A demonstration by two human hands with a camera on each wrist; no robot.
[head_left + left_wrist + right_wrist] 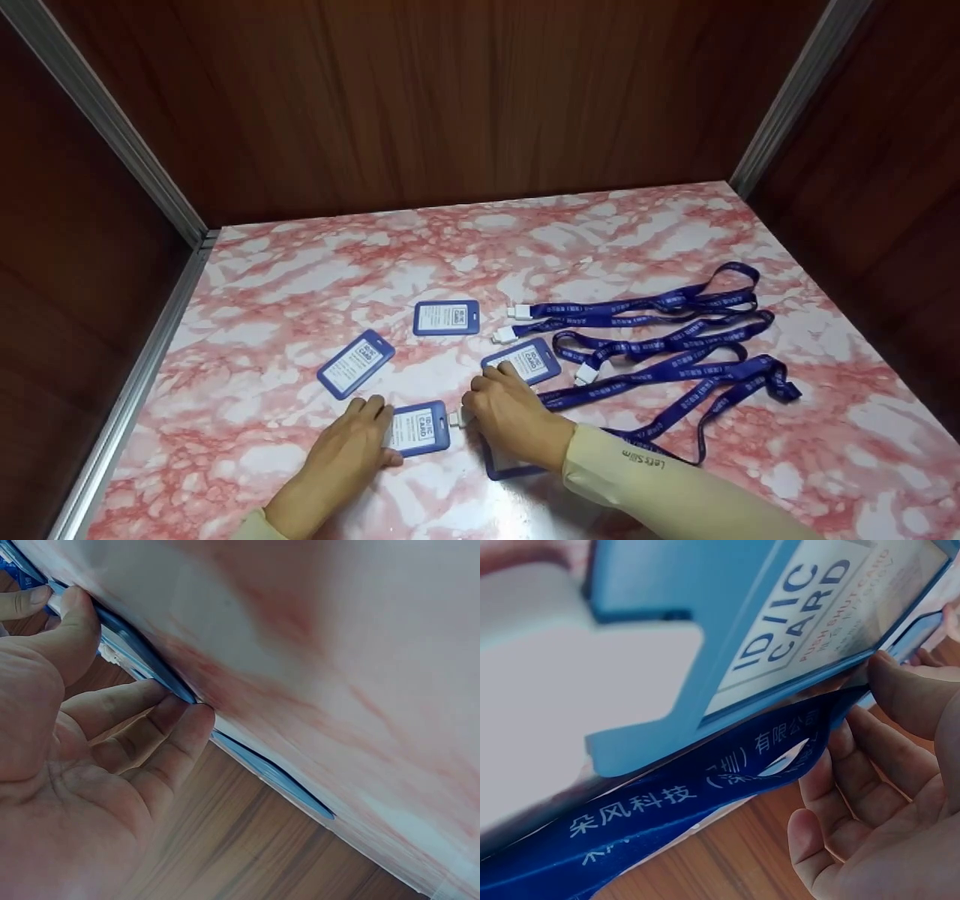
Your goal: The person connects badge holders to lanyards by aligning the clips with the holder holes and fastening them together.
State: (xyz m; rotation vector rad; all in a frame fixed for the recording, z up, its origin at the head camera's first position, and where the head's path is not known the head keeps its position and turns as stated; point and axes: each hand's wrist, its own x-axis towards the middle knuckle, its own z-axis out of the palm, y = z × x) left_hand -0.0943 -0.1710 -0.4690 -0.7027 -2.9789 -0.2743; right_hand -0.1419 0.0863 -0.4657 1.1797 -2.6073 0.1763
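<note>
1. The blue card holder [424, 431] is at the worktop's [300, 277] near side, in the left hand [349, 442]; probably light, stiff plastic, slightly slippery (its clear face especially), best taken by the rim.
2. The lanyard [660, 799] looks soft and limp; its white clip [454, 418] should give firmer hold.
3. Left hand: thumb and fingers clamped on the holder's edges.
4. Right hand [514, 412]: fingers bent, pinching the lanyard near its clip.

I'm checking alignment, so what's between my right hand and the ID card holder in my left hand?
A white lanyard clip, sticking out from your right hand toward the blue ID card holder; the head view shows it.
</note>
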